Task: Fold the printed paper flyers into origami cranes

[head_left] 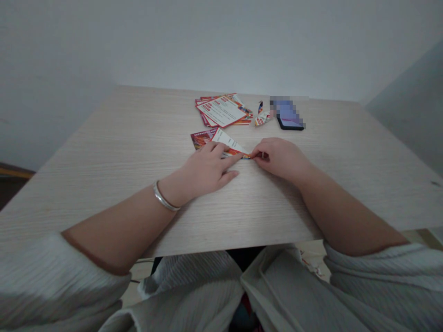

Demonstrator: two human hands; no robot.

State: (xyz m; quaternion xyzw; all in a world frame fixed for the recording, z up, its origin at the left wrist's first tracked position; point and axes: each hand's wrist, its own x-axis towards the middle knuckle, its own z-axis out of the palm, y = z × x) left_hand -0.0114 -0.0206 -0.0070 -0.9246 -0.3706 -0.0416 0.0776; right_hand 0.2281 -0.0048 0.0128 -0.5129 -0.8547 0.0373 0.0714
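Fingers (231, 158) of flat left hand (204, 173) press folded flyer (217, 136); right hand (282, 159) pinches its tip

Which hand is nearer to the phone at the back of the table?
Right. The right hand sits just in front of the phone; the left hand lies farther left, flat on the folded flyer.

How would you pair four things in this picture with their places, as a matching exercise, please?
Things:
1. left hand
2. right hand
3. phone
4. flyer stack

Places:
A. farthest right of all
B. pinching the tip of the folded sheet
C. flat on the folded sheet
D. beyond the folded sheet, fanned out

Pairs: 1-C, 2-B, 3-A, 4-D
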